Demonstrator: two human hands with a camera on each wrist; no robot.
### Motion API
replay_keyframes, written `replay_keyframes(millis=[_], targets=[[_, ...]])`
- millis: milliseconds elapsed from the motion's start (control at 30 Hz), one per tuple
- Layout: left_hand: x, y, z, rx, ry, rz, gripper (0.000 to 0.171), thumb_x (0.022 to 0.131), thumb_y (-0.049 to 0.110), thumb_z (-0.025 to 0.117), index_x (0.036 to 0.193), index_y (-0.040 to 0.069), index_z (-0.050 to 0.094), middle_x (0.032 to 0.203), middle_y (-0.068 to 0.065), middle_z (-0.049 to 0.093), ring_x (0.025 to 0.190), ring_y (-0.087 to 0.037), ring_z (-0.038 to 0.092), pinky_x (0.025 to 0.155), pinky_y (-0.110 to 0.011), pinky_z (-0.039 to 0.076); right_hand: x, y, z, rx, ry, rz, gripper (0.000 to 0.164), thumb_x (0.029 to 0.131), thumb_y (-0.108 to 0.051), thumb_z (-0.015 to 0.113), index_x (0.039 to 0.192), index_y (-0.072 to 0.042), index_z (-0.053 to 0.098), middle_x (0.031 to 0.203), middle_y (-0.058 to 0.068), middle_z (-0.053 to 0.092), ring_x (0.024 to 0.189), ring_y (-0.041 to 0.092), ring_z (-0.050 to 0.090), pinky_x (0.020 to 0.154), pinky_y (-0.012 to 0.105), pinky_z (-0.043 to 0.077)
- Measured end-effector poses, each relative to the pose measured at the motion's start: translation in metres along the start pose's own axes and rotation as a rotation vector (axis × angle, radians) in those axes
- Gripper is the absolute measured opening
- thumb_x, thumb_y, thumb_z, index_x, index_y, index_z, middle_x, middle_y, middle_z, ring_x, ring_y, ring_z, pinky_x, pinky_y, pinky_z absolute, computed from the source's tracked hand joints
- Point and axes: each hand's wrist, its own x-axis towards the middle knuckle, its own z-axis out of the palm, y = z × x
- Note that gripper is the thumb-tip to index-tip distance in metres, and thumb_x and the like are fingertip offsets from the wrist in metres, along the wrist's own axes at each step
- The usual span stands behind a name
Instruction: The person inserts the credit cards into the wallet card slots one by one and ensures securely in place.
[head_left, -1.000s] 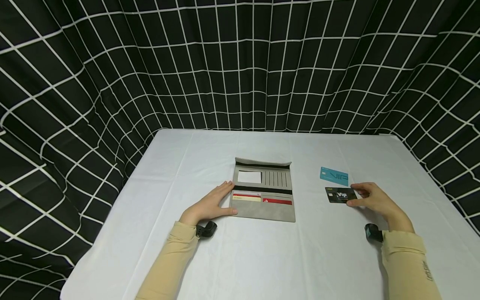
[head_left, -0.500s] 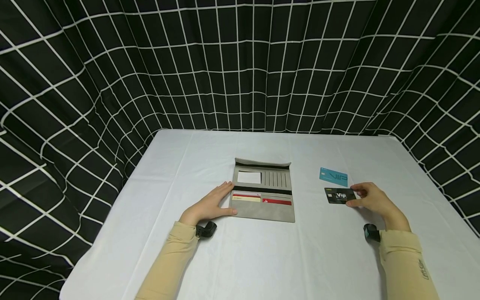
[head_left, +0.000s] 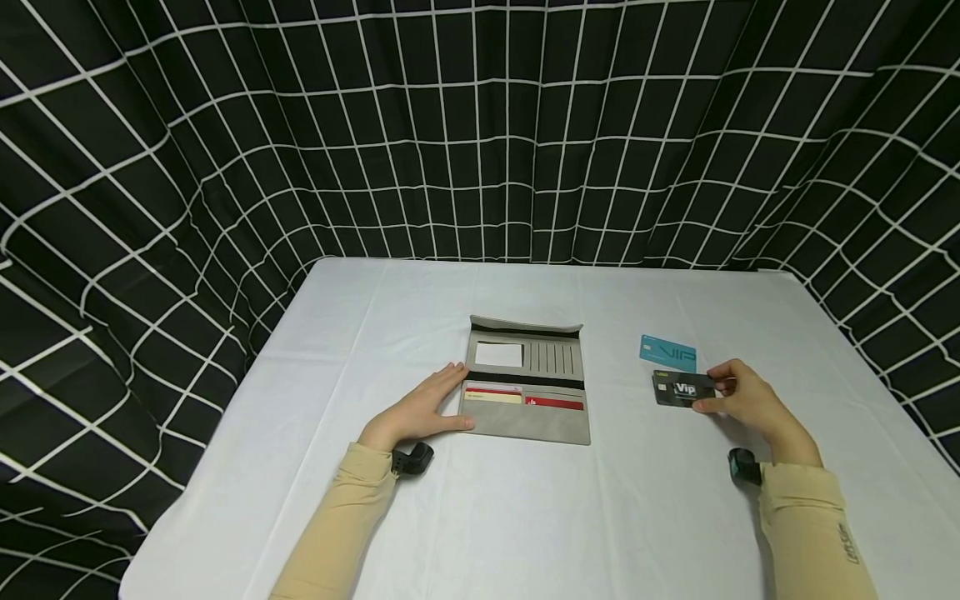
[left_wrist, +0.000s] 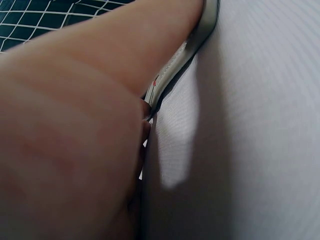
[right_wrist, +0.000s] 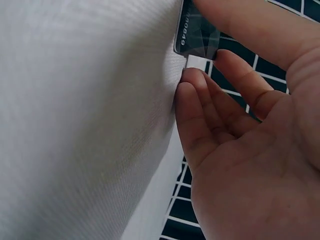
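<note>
An unfolded grey wallet (head_left: 525,427) lies flat in the middle of the table, with red and cream cards in its lower slots and a white insert in the upper half. Its left edge is under the fingertips and thumb of my left hand (head_left: 420,410), whose fingers are straight. At the right, my right hand (head_left: 750,406) pinches a black "Vip" card (head_left: 678,388) by its right end between thumb and finger. In the right wrist view the black card (right_wrist: 197,35) is tilted up off the cloth, its other fingers curving below. Just behind it lies a blue VIP card (head_left: 667,352).
White cloth covers the table (head_left: 517,517). A black curtain with a white grid (head_left: 510,133) hangs behind the table and along both sides. Each wrist wears a dark strapped device.
My right hand has raised the black card slightly, so it now overlaps the lower edge of the blue card. The left hand and wallet have stayed put.
</note>
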Motion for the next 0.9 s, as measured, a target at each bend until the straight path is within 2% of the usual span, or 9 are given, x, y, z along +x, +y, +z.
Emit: replay_keyframes(millis=[200,333,467,633,900], targets=[[0.001,0.001,0.0,-0.001,0.002,0.003,0.09,0.082,0.055,0.062,0.148,0.008,0.022,0.153,-0.008,0.015,0.139,-0.021,0.008,0.111,-0.038,0.009,-0.001,-0.001,0.002,-0.004,0.026,0.005,0.083,0.068,-0.027,0.083,0.124,0.013,0.036,0.114,0.032,0.042,0.101,0.043,0.041,0.081,0.053,0.038],[0.0,0.001,0.0,-0.004,0.005,-0.001,0.09,0.082,0.055,0.062,0.148,0.009,0.022,0.153,-0.008,0.015,0.139,-0.021,0.008,0.111,-0.038,0.01,0.0,-0.002,0.004,-0.017,0.045,-0.003,0.081,0.069,-0.025,0.083,0.123,0.013,0.036,0.112,0.031,0.043,0.1,0.042,0.04,0.08,0.052,0.038],[0.0,0.001,0.0,-0.009,0.006,-0.003,0.09,0.082,0.055,0.062,0.148,0.008,0.022,0.153,-0.008,0.015,0.139,-0.022,0.008,0.111,-0.039,0.01,0.0,-0.003,0.006,-0.018,0.064,-0.028,0.075,0.07,-0.022,0.081,0.122,0.011,0.037,0.107,0.028,0.046,0.095,0.038,0.043,0.076,0.045,0.039],[0.0,0.0,0.001,-0.01,0.005,0.001,0.09,0.082,0.054,0.062,0.148,0.008,0.022,0.153,-0.008,0.015,0.139,-0.022,0.008,0.111,-0.039,0.01,-0.003,-0.006,0.007,-0.018,0.094,-0.067,0.063,0.075,-0.011,0.076,0.121,0.01,0.039,0.1,0.022,0.051,0.087,0.028,0.048,0.069,0.031,0.041],[-0.001,0.001,0.0,-0.01,0.003,-0.005,0.09,0.081,0.054,0.063,0.148,0.009,0.022,0.153,-0.007,0.015,0.139,-0.02,0.008,0.111,-0.038,0.01,-0.004,-0.011,0.007,-0.02,0.117,-0.079,0.051,0.079,-0.007,0.073,0.119,0.007,0.045,0.098,0.021,0.055,0.083,0.025,0.052,0.064,0.031,0.042]])
